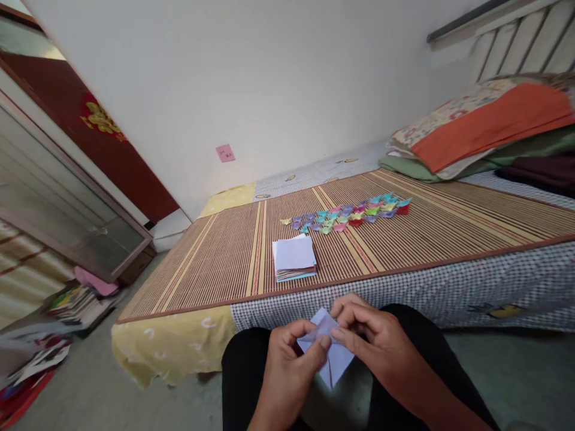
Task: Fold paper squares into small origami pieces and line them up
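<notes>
A pale lilac sheet of origami paper point(340, 358), folded into a diamond with creases, is held above my lap between both hands. My left hand point(291, 353) pinches its left side, the thumb pressing on the middle. On the right edge, my right hand point(371, 329) grips the paper between thumb and fingers. Just beyond, on the bed mat, lies a stack of square paper point(294, 254) with a lilac sheet on top. Farther back, several small folded paper figures point(344, 218) in many colours stand in rows.
A striped mat point(215, 257) covers the bed, over a checked and yellow cloth. Folded bedding point(489, 131) is piled at the right. A pink note point(225, 153) is on the wall. Books point(74, 302) and papers lie at the left by a cabinet.
</notes>
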{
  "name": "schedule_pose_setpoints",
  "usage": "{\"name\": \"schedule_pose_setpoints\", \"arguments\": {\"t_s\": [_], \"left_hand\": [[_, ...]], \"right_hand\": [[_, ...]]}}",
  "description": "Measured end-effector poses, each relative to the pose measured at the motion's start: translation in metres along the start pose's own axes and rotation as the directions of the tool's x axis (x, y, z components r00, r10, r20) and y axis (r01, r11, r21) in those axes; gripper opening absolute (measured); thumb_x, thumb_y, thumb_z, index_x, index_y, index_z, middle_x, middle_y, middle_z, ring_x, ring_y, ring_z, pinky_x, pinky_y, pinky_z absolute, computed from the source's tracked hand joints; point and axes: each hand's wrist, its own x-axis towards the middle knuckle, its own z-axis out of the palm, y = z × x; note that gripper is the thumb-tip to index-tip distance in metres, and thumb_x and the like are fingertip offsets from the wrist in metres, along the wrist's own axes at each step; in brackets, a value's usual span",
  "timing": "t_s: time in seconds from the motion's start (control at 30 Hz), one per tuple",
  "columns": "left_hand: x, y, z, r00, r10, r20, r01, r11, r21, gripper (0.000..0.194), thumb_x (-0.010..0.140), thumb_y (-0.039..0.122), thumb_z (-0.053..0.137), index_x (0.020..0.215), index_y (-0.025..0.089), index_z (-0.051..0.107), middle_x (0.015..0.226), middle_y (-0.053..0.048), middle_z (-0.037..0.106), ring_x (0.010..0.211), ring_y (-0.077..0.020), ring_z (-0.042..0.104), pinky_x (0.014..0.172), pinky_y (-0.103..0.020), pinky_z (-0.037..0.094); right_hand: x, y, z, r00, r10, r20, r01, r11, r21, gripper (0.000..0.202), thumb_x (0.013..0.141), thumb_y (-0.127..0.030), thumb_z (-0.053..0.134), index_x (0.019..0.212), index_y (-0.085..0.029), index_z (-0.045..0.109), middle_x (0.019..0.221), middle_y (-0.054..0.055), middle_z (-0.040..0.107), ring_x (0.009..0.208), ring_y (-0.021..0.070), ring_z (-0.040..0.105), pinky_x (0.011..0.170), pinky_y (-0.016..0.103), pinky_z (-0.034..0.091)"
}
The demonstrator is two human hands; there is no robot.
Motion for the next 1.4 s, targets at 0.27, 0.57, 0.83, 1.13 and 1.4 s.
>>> {"name": "schedule_pose_setpoints", "arguments": {"t_s": [0.27, 0.57, 0.83, 1.13, 1.4], "left_hand": [[-0.003, -0.004, 0.002, 0.998, 0.054, -0.027, -0.051, 0.993, 0.104, 0.036, 0.083, 0.046, 0.076, 0.068, 0.016, 0.061, 0.058, 0.003, 0.046, 0.053, -0.0094, 0.036, 0.049, -0.021, 0.030], [-0.007, -0.002, 0.008, 0.979, 0.155, -0.131, -0.152, 0.988, 0.030, 0.033, 0.082, 0.041, 0.078, 0.068, 0.017, 0.059, 0.064, 0.001, 0.054, 0.056, -0.0115, 0.046, 0.051, -0.021, 0.039], [-0.007, -0.006, 0.011, 0.953, 0.171, -0.250, -0.190, 0.980, -0.054, 0.030, 0.075, 0.036, 0.084, 0.062, 0.015, 0.066, 0.064, -0.002, 0.063, 0.059, -0.0132, 0.052, 0.052, -0.021, 0.042], [-0.005, -0.011, 0.012, 0.928, 0.138, -0.346, -0.188, 0.975, -0.115, 0.030, 0.070, 0.033, 0.088, 0.066, 0.015, 0.065, 0.070, -0.003, 0.066, 0.063, -0.0144, 0.058, 0.055, -0.021, 0.046], [-0.006, -0.012, 0.014, 0.935, 0.102, -0.340, -0.175, 0.966, -0.191, 0.029, 0.070, 0.030, 0.089, 0.065, 0.015, 0.064, 0.072, -0.002, 0.067, 0.064, -0.0124, 0.059, 0.056, -0.019, 0.047]], "right_hand": [[-0.004, 0.000, 0.008, 0.993, 0.121, 0.006, -0.120, 0.983, 0.136, 0.027, 0.092, -0.038, 0.064, 0.072, -0.020, 0.060, 0.085, 0.006, 0.069, 0.075, 0.0198, 0.064, 0.066, 0.030, 0.050], [-0.009, -0.006, 0.014, 0.995, -0.039, -0.087, 0.031, 0.995, -0.090, 0.028, 0.096, -0.032, 0.059, 0.071, -0.021, 0.058, 0.071, 0.000, 0.062, 0.068, 0.0167, 0.059, 0.065, 0.028, 0.046], [-0.009, -0.005, 0.016, 0.990, -0.042, -0.136, 0.030, 0.995, -0.094, 0.030, 0.096, -0.032, 0.060, 0.068, -0.022, 0.055, 0.068, 0.000, 0.060, 0.064, 0.0162, 0.059, 0.061, 0.028, 0.047], [-0.007, -0.004, 0.020, 0.982, -0.084, -0.172, 0.066, 0.992, -0.111, 0.029, 0.094, -0.029, 0.062, 0.067, -0.021, 0.055, 0.068, -0.001, 0.060, 0.064, 0.0156, 0.059, 0.061, 0.027, 0.047], [-0.007, -0.004, 0.018, 0.978, -0.085, -0.190, 0.064, 0.992, -0.112, 0.028, 0.093, -0.029, 0.064, 0.067, -0.021, 0.056, 0.067, -0.001, 0.061, 0.064, 0.0155, 0.060, 0.061, 0.026, 0.048]]}}
